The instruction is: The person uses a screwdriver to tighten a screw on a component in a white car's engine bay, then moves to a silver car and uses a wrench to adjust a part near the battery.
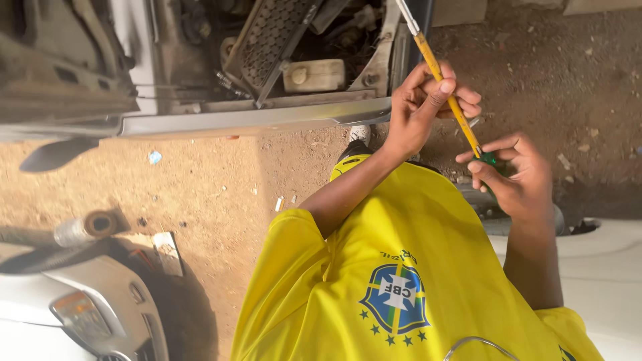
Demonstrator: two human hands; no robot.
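Left to right: 1 white car corner (80,314) at lower left, 1 open engine bay (281,53) above it, then 1 yellow-shirted torso (401,281) at centre. 2 hands hold 1 yellow-shafted tool (447,87) over the dirt ground (200,187): the left hand (418,107) has its fingers (461,93) wrapped closed around the mid-shaft. The right hand (518,177), further right and lower, pinches the tool's green lower end (488,158) with fingers closed.
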